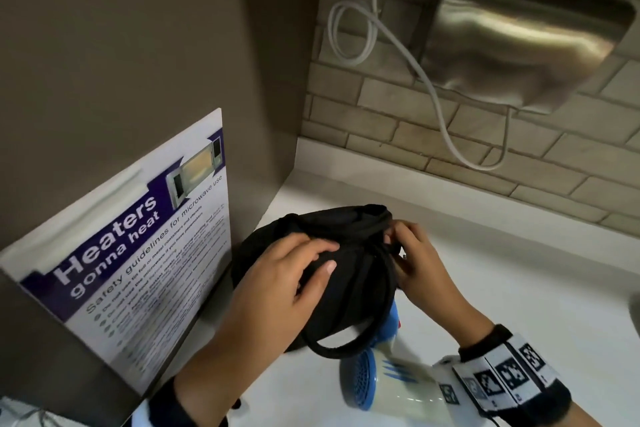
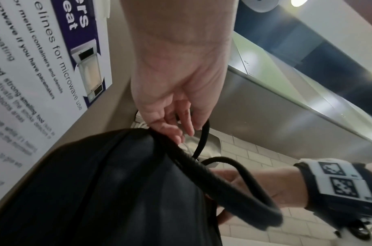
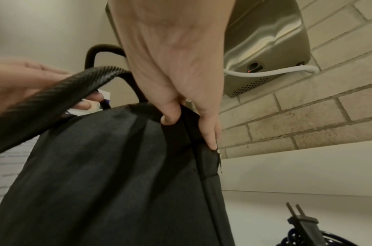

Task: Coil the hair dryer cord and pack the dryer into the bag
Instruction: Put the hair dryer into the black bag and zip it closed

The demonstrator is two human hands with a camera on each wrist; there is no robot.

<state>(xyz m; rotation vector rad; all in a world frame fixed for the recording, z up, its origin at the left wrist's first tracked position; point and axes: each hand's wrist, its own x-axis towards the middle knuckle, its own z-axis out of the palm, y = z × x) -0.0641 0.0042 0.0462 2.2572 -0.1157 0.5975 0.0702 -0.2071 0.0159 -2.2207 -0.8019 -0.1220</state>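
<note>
Hair dryer (image 1: 367,381) partly behind bag (image 1: 349,288); poster (image 1: 138,253) small print blurred; plug (image 3: 303,221) cord cut off.

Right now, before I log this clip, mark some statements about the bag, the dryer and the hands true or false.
1. The hair dryer is inside the black bag. False: it lies on the counter beside it.
2. The left hand and right hand both hold the bag's top edge. True.
3. The poster stands left of the bag. True.
4. The right hand holds the plug. False: it pinches the bag; the plug is free.
</note>
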